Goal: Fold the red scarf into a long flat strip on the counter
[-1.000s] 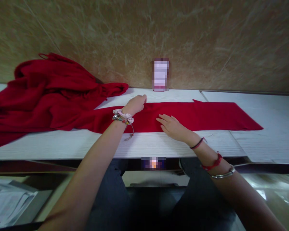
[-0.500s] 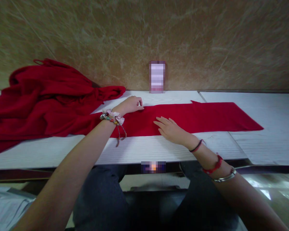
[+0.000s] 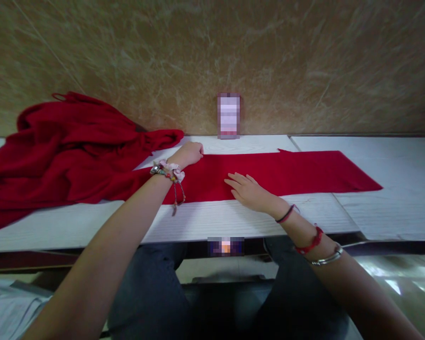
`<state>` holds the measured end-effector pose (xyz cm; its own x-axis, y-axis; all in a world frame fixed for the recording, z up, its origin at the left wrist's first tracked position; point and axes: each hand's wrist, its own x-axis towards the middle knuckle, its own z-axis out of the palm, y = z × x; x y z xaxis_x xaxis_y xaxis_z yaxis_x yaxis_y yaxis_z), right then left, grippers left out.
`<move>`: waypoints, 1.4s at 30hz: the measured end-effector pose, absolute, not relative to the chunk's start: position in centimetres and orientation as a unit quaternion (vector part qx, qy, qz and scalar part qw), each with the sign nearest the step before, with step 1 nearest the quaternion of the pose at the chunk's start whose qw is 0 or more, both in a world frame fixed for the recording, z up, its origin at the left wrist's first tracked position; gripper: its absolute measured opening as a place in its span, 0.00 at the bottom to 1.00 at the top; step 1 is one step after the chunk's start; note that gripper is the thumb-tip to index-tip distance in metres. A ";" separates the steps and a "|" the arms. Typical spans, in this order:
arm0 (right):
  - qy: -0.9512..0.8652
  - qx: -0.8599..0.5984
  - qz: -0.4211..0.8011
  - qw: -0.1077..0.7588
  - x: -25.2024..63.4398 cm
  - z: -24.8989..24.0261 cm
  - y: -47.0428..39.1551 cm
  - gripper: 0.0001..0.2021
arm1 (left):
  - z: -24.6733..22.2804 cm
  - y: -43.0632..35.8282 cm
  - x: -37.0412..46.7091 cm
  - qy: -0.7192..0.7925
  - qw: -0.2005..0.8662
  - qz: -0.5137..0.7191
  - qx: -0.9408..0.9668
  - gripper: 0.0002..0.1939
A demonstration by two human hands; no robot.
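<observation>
A long strip of red cloth (image 3: 304, 172) lies flat along the white tabletop, its slanted end to the right. On the left it runs into a bunched heap of the same red cloth (image 3: 74, 141). My left hand (image 3: 191, 153) is closed at the strip's far edge, fingers curled down and pinching the cloth there; the fingertips are mostly hidden. My right hand (image 3: 250, 191) rests over the near edge of the strip, palm down, with its fingers spread and nothing held.
A phone-like object (image 3: 228, 115), blurred out, leans on the brown marbled wall (image 3: 304, 71) behind the table. The white table (image 3: 393, 212) has a seam on the right. Papers (image 3: 10, 307) lie low at the left, below the table's front edge.
My left hand's fingers have closed at the cloth's far edge, where a gap showed between thumb and finger before. My right hand stays nearly in place.
</observation>
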<state>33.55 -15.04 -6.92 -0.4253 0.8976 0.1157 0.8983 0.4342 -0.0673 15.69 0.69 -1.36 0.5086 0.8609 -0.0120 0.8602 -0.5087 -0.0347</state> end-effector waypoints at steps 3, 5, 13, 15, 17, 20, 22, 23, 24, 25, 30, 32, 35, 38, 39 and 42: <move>-0.844 -0.533 0.001 0.066 33.5 -6.8 -15.1 0.22 | -1.8 1.3 15.6 -0.492 0.038 0.013 -0.870 0.15; -0.842 -0.535 0.003 0.065 33.5 -6.7 -15.1 0.22 | -2.4 1.4 15.6 -0.487 0.036 0.021 -0.873 0.15; -0.843 -0.535 0.003 0.059 33.4 -6.3 -15.2 0.22 | -4.1 1.8 14.5 -0.433 0.047 0.001 -0.900 0.16; -0.843 -0.535 0.005 0.053 33.4 -6.2 -15.3 0.23 | -4.2 1.8 14.1 -0.418 0.065 -0.006 -0.906 0.17; -0.843 -0.535 0.005 0.050 33.4 -6.2 -15.3 0.23 | -4.2 1.3 14.1 -0.412 0.102 -0.020 -0.905 0.18; -0.843 -0.535 0.000 0.052 33.4 -6.3 -15.3 0.23 | -4.0 -0.4 14.6 -0.376 0.176 -0.055 -0.908 0.20; -0.844 -0.534 -0.003 0.055 33.4 -6.4 -15.3 0.23 | -4.0 -1.8 15.2 -0.345 0.188 -0.065 -0.917 0.21; -0.844 -0.533 -0.004 0.057 33.5 -6.5 -15.2 0.23 | -4.1 -2.4 15.4 -0.337 0.174 -0.061 -0.923 0.20; -0.844 -0.533 -0.005 0.059 33.5 -6.5 -15.2 0.23 | -4.3 -2.9 15.6 -0.333 0.151 -0.053 -0.929 0.20; -0.845 -0.532 -0.006 0.062 33.5 -6.6 -15.2 0.23 | -4.6 -3.4 15.7 -0.331 0.122 -0.044 -0.935 0.20; -0.845 -0.530 -0.007 0.073 33.6 -6.9 -15.1 0.23 | -5.8 -4.1 15.5 -0.379 0.024 0.001 -0.925 0.24; -0.845 -0.530 -0.006 0.074 33.6 -7.0 -15.1 0.22 | -5.8 -4.0 15.6 -0.410 0.011 0.020 -0.912 0.25; -0.844 -0.531 -0.003 0.072 33.6 -6.8 -15.1 0.22 | -4.9 -3.4 15.7 -0.468 0.019 0.022 -0.883 0.24; -0.842 -0.534 0.006 0.069 33.6 -6.7 -15.2 0.22 | -3.2 -1.8 15.0 -0.533 0.020 0.041 -0.845 0.24; -0.842 -0.535 0.008 0.069 33.6 -6.6 -15.2 0.22 | -2.5 -1.1 14.6 -0.544 0.012 0.055 -0.837 0.24; -0.841 -0.537 0.012 0.068 33.5 -6.5 -15.3 0.22 | -1.0 1.0 13.0 -0.524 -0.042 0.084 -0.847 0.20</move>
<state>33.53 -15.25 -6.53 -0.4146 0.9044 0.1007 0.9011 0.4235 -0.0933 12.98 1.00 -1.04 0.4378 0.8798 -0.1854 0.8937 -0.4483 -0.0171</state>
